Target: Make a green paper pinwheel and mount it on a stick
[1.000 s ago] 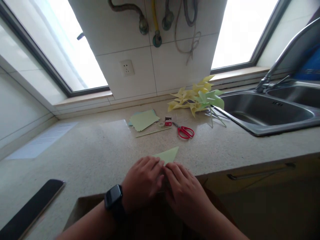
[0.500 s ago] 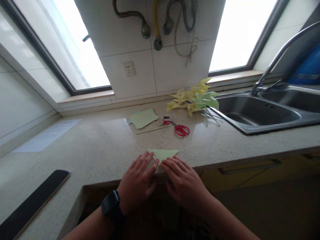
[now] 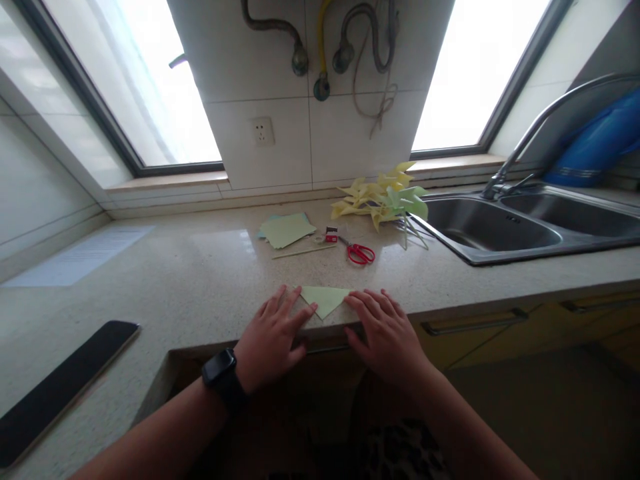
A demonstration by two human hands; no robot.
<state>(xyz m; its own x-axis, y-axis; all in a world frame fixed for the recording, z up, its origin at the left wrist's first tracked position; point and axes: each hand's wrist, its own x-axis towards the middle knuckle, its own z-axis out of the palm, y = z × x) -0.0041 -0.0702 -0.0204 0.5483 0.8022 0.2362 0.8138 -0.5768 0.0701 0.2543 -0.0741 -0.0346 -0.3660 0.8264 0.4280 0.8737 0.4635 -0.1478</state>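
A pale green paper [image 3: 325,300], folded into a triangle, lies at the counter's front edge with its point toward me. My left hand [image 3: 275,330], with a black watch above it, rests its spread fingers on the paper's left side. On the right corner lie the fingertips of my right hand [image 3: 385,327], stretched out and pressing flat. Beyond the paper are red-handled scissors [image 3: 359,253], a small red and silver item [image 3: 331,234], a thin pale stick [image 3: 304,252] and a stack of pale green and bluish paper sheets [image 3: 287,230].
Yellow and green paper pinwheels [image 3: 383,198] lie by the steel double sink [image 3: 467,257]. A printed sheet [image 3: 80,257] is at the left, with a long black flat object [image 3: 67,383] nearer me. Drawer handles [image 3: 475,323] project below the counter edge at right.
My right hand has slid right along the paper, from near its lower point to its right corner. The left hand has shifted slightly, fingers more spread. The camera view has moved a little.
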